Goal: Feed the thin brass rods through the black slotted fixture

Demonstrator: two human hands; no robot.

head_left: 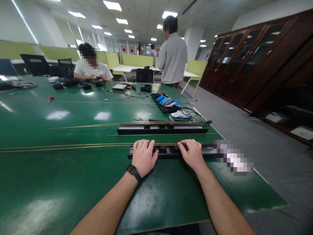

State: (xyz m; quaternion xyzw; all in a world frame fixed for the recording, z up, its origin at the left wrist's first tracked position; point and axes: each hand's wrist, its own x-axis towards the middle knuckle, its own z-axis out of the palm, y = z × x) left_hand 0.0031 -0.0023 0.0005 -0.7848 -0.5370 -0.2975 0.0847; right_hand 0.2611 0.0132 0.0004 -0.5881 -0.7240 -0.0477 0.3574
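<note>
While both hands lie palm-down on it, the near rail [171,151] runs left to right across the green table [61,182], close to the near edge. It is a long, flat black bar, matte, with darker recesses showing between the hands; its right end is lost under a blurred patch, so how it ends there cannot be told. The left hand [144,156] covers the rail's left part, fingers loosely together and curled over the far edge, with a dark watch [133,172] on the wrist. The right hand [193,154] rests further right, fingers a little spread and bent over the top; whether either hand actually grips cannot be made out, since the fingertips hide the far side. Thin brass-coloured rods [73,146] reach from the left table edge to the rail, parallel to it, and pass under the fingers. A second black rail [162,129] lies beyond, also left to right, with more rods [110,124] along it. The table top is glossy and scuffed, throwing back the ceiling lights. Farther off sit a black tray [165,102] with blue parts and a tangle of cables [182,115]. One person sits at the far side, another stands with back turned.
</note>
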